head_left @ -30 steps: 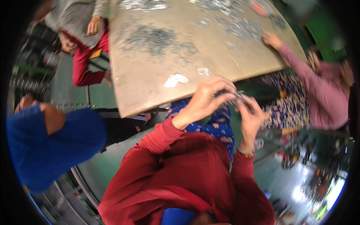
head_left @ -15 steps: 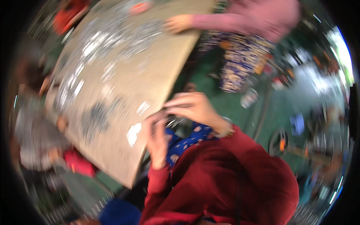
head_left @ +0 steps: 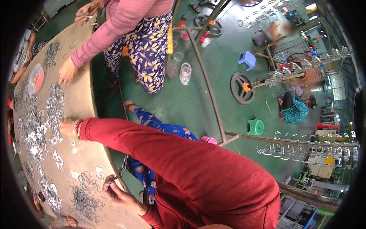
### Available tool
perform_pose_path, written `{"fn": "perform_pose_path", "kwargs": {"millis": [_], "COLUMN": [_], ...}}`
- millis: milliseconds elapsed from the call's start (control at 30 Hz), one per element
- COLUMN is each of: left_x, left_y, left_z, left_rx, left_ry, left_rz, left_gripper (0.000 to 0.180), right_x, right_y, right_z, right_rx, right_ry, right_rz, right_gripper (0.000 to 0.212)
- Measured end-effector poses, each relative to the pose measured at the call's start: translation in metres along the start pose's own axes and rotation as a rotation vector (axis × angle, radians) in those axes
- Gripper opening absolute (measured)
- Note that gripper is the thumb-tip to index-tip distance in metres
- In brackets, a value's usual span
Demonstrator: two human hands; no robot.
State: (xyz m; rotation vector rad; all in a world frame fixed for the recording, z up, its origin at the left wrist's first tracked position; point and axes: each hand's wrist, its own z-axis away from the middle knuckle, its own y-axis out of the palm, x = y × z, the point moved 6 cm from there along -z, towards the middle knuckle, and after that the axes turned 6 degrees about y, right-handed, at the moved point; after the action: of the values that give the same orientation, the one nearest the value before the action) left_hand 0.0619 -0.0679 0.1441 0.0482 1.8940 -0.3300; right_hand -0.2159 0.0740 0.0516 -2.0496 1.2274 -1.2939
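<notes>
My right hand (head_left: 69,128) is stretched across the table to the edge of a heap of small shiny metal clips (head_left: 56,105). Its fingers point down at the metal pieces, and their tips are too hidden to show a grip. Near the table's edge, my left hand (head_left: 121,195) is closed in a pinch, thumb against fingers. A small dark piece shows at its fingertips, too small to name. Beside the left hand lie a heap of thin dark wire rings (head_left: 84,198) and a small white piece (head_left: 99,171).
Across the table, a co-worker's hand (head_left: 68,71) in a pink sleeve rests by the clips. A clear bowl (head_left: 36,79) stands near it. To the right are a metal frame (head_left: 207,82), a green stool (head_left: 255,127), a blue stool (head_left: 247,60) and racks of hanging metal parts (head_left: 305,150).
My hands were together at the table's edge; my right hand has moved away to the clip heap. My left hand stays near the edge. The view has turned to the right and is sharper.
</notes>
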Motion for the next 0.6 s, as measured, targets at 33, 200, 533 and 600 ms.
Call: {"fn": "perform_pose_path", "kwargs": {"millis": [33, 200, 533, 600], "left_x": [-0.003, 0.012, 0.003, -0.004], "left_y": [0.015, 0.013, 0.020, 0.017], "left_z": [0.000, 0.003, -0.016, -0.019], "left_rx": [0.069, 0.003, 0.068, 0.059], "left_ry": [0.013, -0.006, 0.024, 0.015], "left_rz": [-0.006, 0.031, 0.013, -0.014], "left_gripper": [0.008, 0.012, 0.015, 0.015], "right_x": [-0.037, -0.005, 0.064, 0.087], "right_y": [-0.006, -0.037, -0.228, -0.252], "right_z": [0.010, 0.031, 0.165, 0.174], "right_rx": [-0.179, -0.080, 0.045, -0.018], "right_ry": [-0.043, -0.156, 0.364, 0.239], "right_rz": [-0.008, 0.030, -1.057, -0.936], "right_gripper": [0.011, 0.017, 0.014, 0.014]}}
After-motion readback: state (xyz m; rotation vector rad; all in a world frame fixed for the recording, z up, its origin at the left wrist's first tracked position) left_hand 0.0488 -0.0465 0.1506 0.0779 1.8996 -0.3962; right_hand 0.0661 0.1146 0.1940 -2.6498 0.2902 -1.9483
